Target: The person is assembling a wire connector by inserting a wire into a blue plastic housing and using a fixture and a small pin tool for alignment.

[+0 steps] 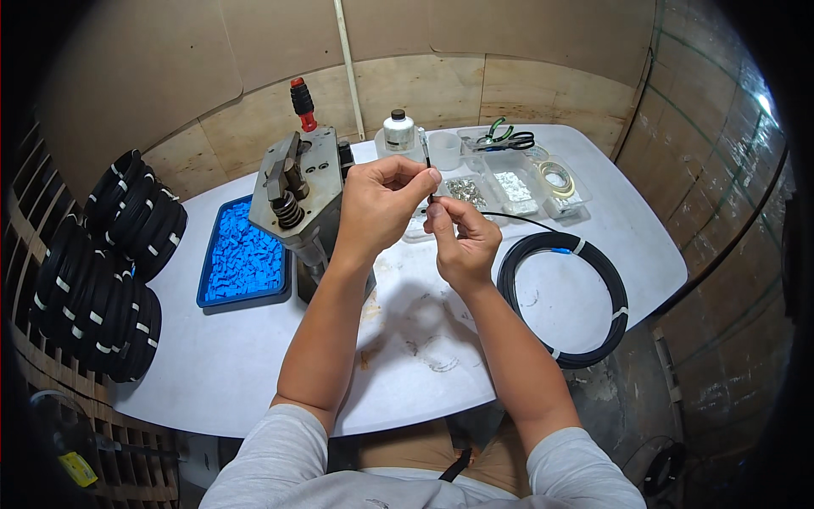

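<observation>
I see the cable (427, 158) upright between my two hands, raised over the worktop (212, 360), its pale tip (423, 136) poking up above the left hand. My left hand (386, 199) is clamped on it, thumb against fingers; my right hand (462, 237) pinches it just below. From the right hand the cable runs off rightward to the black coil (616, 297), lying flat beside that hand. Beyond the hands I have a bottle (398, 133), a cup (443, 151), silver parts (463, 192) and, farther right, white parts (515, 188), tape (555, 176), pliers (496, 131) and scissors (515, 141). Left of the left hand stands the press (320, 178), then the blue tray (203, 288) full of blue pieces (246, 254); stacked coils (97, 314) sit farthest left.
</observation>
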### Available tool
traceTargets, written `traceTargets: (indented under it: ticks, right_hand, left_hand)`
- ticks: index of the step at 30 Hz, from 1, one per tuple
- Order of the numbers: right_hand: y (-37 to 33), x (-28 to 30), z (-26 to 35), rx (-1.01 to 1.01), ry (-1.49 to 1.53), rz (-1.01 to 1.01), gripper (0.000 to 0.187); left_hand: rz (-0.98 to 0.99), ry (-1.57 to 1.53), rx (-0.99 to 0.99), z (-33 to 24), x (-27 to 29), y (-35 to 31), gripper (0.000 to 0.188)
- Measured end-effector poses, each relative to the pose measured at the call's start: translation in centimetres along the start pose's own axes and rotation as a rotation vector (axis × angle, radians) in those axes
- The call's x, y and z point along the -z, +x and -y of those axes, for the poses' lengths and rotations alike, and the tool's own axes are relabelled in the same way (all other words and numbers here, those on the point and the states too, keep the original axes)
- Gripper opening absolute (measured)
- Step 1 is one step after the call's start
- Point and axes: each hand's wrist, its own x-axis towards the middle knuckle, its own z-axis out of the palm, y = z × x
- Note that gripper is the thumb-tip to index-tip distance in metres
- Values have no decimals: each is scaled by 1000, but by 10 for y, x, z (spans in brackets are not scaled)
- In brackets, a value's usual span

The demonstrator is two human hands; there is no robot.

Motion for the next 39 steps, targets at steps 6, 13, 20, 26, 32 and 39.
traceTargets:
  ticks: [6,13,20,26,32,39]
  right_hand:
    - [0,-1,0,38,-32,-20,10]
    - [2,-2,1,55,-67,-30,9]
    - [4,-6,-3,151,-179,-163,12]
    - [5,-6,-7,294,-329,-177,16]
    - [9,-4,-2,309,-353,-177,12]
    - [13,-1,2,394,-419,-142,10]
  left_hand:
    - [6,27,16,-2,-1,0,19]
    - [8,13,22,-4,-1,0,18]
    - [-8,33,-7,-6,-3,-2,17]
    - [-19,16,-9,-2,-2,0,16]
    - [-29,22,-24,-5,-4,-1,15]
    - [-23,-8,-61,-6,-6,-2,13]
